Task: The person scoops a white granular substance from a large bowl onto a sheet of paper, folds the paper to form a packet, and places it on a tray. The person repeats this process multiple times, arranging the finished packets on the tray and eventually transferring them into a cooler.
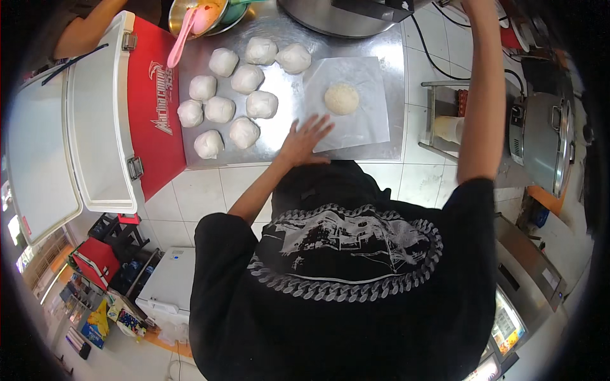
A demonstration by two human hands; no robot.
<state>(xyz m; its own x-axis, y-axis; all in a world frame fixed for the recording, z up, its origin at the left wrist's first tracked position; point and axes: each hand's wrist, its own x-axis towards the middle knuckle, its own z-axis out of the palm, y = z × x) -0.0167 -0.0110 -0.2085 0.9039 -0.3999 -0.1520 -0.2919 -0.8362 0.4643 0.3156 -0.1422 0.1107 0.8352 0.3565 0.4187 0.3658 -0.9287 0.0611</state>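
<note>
My left hand [307,141] is empty, its fingers spread over the lower left edge of a white sheet of wrapping paper [367,126]. Whether the fingertips press on the paper or hover just above it, I cannot tell. On the sheet sits a round, grainy mound of what looks like cooked rice [341,99], just beyond my fingertips. To the left, several paper-wrapped bundles [247,79] stand on the steel table [281,147]. My right forearm [481,95] stretches away past the table's right side, and its hand is beyond the top edge of view.
An open red and white cooler box [155,105] adjoins the table's left side. Metal bowls [178,9] with a pink-handled utensil [181,40] and a large round metal vessel [333,24] stand at the back. Another person's arm [88,31] shows at upper left. A black cable [429,52] hangs at right.
</note>
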